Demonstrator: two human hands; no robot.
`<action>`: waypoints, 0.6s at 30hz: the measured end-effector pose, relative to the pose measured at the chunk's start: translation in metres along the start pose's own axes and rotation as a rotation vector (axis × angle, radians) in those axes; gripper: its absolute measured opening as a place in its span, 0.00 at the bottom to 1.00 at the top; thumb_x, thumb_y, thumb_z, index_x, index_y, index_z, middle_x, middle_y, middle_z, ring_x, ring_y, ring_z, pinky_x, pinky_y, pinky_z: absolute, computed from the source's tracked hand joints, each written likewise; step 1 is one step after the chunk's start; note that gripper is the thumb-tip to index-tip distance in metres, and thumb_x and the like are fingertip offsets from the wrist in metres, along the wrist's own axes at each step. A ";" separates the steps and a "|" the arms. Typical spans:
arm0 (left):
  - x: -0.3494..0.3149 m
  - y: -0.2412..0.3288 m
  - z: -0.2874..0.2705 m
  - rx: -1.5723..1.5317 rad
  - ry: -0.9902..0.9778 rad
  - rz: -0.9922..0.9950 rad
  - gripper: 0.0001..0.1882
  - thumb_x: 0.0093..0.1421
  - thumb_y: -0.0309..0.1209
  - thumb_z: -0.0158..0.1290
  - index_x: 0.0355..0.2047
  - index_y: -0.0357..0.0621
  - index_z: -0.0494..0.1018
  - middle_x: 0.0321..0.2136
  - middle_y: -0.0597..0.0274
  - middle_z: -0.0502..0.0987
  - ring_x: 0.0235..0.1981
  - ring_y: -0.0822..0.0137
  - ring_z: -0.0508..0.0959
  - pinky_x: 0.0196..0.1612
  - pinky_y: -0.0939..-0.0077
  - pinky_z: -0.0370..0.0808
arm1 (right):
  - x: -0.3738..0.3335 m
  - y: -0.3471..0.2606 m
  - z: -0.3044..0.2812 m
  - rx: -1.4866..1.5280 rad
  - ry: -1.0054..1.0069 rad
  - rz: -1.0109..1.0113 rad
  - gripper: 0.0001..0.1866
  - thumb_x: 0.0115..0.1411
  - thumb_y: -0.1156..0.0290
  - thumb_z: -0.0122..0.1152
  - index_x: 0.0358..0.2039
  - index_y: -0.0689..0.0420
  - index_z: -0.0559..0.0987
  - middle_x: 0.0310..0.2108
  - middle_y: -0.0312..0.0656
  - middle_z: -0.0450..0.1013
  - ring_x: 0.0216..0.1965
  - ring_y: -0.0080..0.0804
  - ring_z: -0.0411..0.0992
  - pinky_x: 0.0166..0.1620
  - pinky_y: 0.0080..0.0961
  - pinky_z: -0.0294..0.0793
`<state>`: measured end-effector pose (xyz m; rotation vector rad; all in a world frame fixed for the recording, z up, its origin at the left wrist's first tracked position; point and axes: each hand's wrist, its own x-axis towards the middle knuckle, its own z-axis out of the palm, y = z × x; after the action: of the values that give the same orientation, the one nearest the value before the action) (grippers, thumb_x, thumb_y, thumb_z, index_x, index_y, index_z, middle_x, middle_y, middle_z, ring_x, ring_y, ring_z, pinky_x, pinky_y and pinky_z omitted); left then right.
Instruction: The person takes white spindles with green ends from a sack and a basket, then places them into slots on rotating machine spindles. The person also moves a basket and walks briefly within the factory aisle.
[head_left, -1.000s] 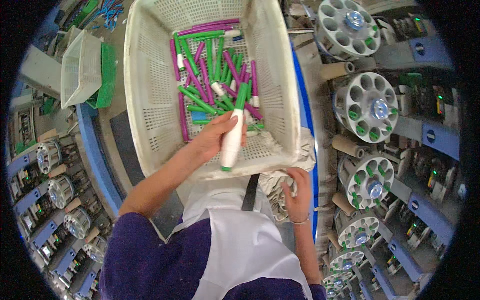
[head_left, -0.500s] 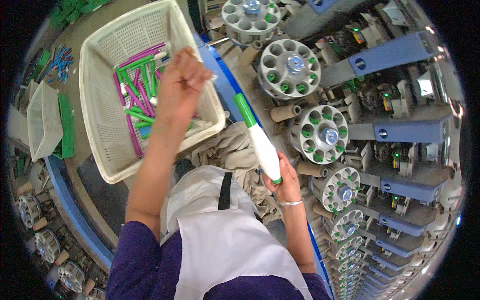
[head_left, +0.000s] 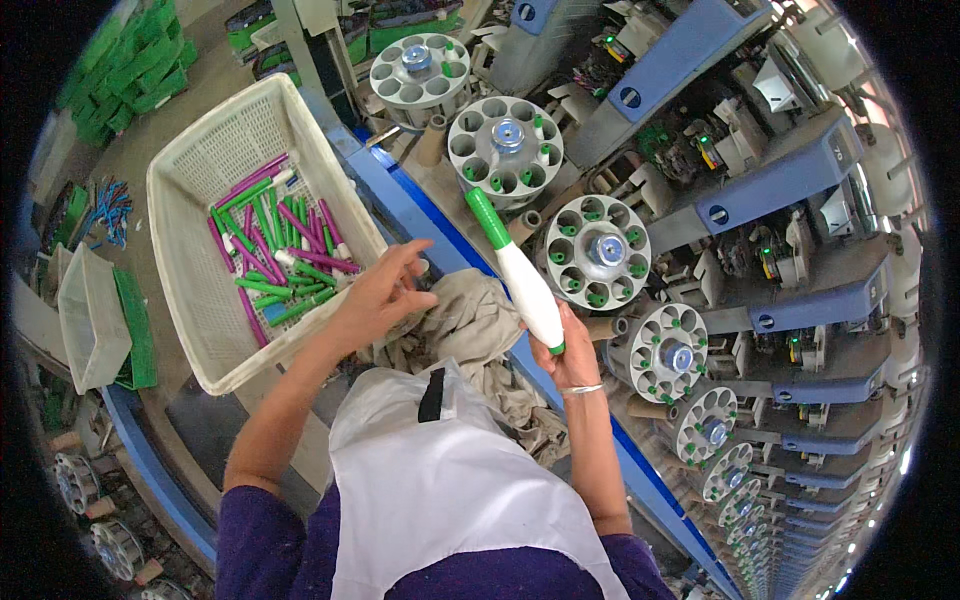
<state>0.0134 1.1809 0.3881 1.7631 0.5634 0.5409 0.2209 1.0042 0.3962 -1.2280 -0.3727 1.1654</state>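
My right hand [head_left: 574, 350] grips the lower end of a yarn bobbin [head_left: 530, 288], a green tube wound with a fat body of white yarn. The bobbin slants up and to the left, its bare green top pointing at the round magazines. Fingers apart and holding nothing, my left hand [head_left: 385, 297] hovers by the near right corner of a white plastic basket [head_left: 190, 330]. Green and purple tubes [head_left: 262, 240] lie jumbled in that basket, a few with white yarn left on them.
Round grey magazines [head_left: 505, 150] with holes, several carrying green-tipped bobbins, run down the right along blue machine arms [head_left: 745, 195]. Crumpled beige cloth [head_left: 475, 320] hangs beside the blue rail. Another white basket [head_left: 95, 320] stands at the left; green crates [head_left: 130, 70] are piled far left.
My left hand has come down and back from above the basket, its fingers spreading. The bobbin stays in my right hand. The view has shifted, bringing in more of the far end.
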 end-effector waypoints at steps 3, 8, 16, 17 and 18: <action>0.017 0.003 0.034 0.064 0.150 0.308 0.22 0.57 0.34 0.55 0.51 0.39 0.67 0.42 0.59 0.65 0.35 0.67 0.69 0.41 0.76 0.68 | 0.000 0.004 0.006 0.050 -0.106 0.060 0.26 0.67 0.51 0.37 0.39 0.65 0.71 0.18 0.40 0.70 0.08 0.18 0.55 0.10 0.15 0.51; 0.024 0.005 0.052 -0.132 -0.003 0.247 0.09 0.60 0.31 0.51 0.35 0.37 0.71 0.36 0.63 0.68 0.35 0.71 0.69 0.43 0.77 0.67 | -0.001 0.014 0.010 0.226 -0.189 0.182 0.32 0.65 0.44 0.36 0.37 0.66 0.70 0.17 0.37 0.65 0.08 0.15 0.53 0.09 0.11 0.50; 0.022 -0.002 0.041 -1.108 0.265 -0.036 0.16 0.67 0.40 0.39 0.27 0.45 0.68 0.30 0.62 0.70 0.36 0.66 0.71 0.47 0.62 0.69 | 0.002 0.042 0.000 0.595 -0.341 0.389 0.35 0.60 0.39 0.41 0.40 0.66 0.64 0.16 0.34 0.60 0.07 0.15 0.50 0.09 0.10 0.54; 0.019 -0.003 0.041 -1.147 0.241 -0.008 0.16 0.67 0.40 0.39 0.27 0.44 0.68 0.29 0.61 0.71 0.37 0.65 0.71 0.47 0.62 0.69 | 0.003 0.046 0.000 0.674 -0.491 0.419 0.35 0.60 0.38 0.41 0.40 0.65 0.64 0.13 0.32 0.58 0.07 0.15 0.50 0.09 0.11 0.53; 0.018 -0.003 0.042 -1.186 0.103 0.170 0.16 0.66 0.39 0.40 0.25 0.43 0.66 0.28 0.59 0.71 0.35 0.63 0.72 0.48 0.61 0.68 | 0.002 0.049 0.001 0.488 -0.255 0.442 0.36 0.58 0.35 0.40 0.38 0.62 0.66 0.09 0.28 0.54 0.06 0.15 0.49 0.09 0.12 0.50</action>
<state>0.0527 1.1615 0.3766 0.6500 0.0776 0.8522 0.1971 1.0011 0.3530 -0.7480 0.0110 1.6836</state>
